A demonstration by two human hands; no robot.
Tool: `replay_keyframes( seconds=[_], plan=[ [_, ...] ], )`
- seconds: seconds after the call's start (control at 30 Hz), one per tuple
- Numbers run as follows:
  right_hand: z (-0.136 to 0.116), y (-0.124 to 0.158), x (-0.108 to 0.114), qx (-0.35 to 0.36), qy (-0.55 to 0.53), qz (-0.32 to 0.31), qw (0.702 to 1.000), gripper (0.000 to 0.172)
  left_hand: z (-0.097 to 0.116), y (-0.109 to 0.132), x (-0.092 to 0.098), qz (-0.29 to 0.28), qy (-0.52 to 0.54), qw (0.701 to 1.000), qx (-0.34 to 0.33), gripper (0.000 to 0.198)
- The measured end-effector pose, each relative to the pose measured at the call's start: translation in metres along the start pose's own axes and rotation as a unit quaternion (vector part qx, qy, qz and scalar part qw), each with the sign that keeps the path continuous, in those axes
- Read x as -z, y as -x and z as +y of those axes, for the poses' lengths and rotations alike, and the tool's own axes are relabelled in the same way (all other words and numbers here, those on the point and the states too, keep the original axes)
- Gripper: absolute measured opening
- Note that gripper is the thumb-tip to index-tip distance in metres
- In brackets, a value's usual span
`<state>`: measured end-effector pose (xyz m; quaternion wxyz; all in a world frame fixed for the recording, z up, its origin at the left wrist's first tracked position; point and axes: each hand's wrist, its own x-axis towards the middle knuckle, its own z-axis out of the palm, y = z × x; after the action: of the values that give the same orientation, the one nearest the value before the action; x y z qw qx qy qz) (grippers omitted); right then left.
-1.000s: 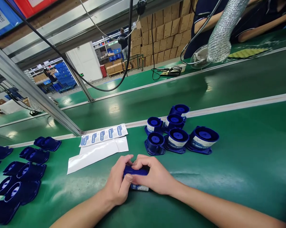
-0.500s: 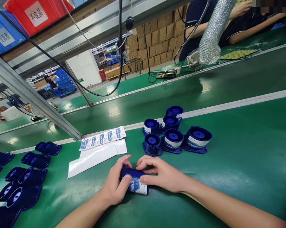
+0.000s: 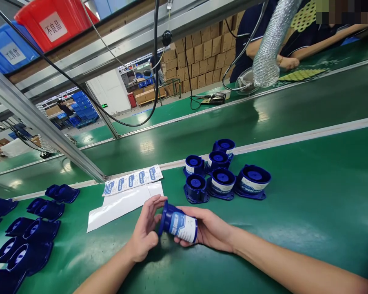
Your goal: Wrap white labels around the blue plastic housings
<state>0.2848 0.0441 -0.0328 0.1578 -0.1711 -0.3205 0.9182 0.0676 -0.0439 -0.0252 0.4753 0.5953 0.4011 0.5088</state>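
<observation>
Currently, near centre, the right hand (image 3: 213,228) grips a labelled blue plastic housing (image 3: 179,223), tilted over the tabletop (image 3: 294,204); the left hand (image 3: 143,232) curls loosely open by its flange (image 3: 164,216). Rubbing could wrinkle the label (image 3: 185,226).

Bright light is poured over the table (image 3: 294,183); pale glare is smeared toward its left edge, while the near right corner is dimmed! Soft shadow is cast beneath the hands (image 3: 214,230). Blue housings (image 3: 5,277) at left are stretched; a patch beyond the far edge is pixelated.
</observation>
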Motion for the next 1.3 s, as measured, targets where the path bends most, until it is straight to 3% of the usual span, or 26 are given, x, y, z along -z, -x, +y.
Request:
replay_keyframes(
  seconds=[0.13,0.27,0.4,0.57,0.8,1.07,1.3],
  plan=[
    [-0.001,-0.002,0.004,0.005,-0.040,-0.027,0.999,0.058,-0.002,-0.005,0.002,-0.007,0.026,0.999,0.046,0.094],
    [-0.001,0.001,0.005,0.026,-0.035,-0.065,0.997,0.058,-0.008,-0.007,-0.002,-0.007,0.063,0.996,0.057,0.078],
    [0.000,0.003,0.007,0.028,-0.022,-0.107,0.994,0.057,-0.015,-0.006,0.003,0.007,0.084,0.995,0.044,0.064],
    [0.003,0.001,0.011,0.009,-0.003,-0.145,0.989,0.065,-0.014,-0.006,0.012,-0.015,0.094,0.995,0.002,0.047],
    [0.013,-0.003,0.003,0.075,0.053,-0.094,0.991,0.066,-0.008,-0.009,0.008,0.004,0.115,0.993,0.021,0.031],
    [0.023,-0.006,-0.003,0.126,0.141,-0.041,0.981,0.055,-0.002,-0.010,-0.005,0.073,0.085,0.993,0.041,0.042],
    [0.023,-0.008,-0.008,0.161,0.134,0.003,0.978,0.057,0.011,-0.010,-0.014,0.141,-0.034,0.988,0.061,0.047]
  ],
)
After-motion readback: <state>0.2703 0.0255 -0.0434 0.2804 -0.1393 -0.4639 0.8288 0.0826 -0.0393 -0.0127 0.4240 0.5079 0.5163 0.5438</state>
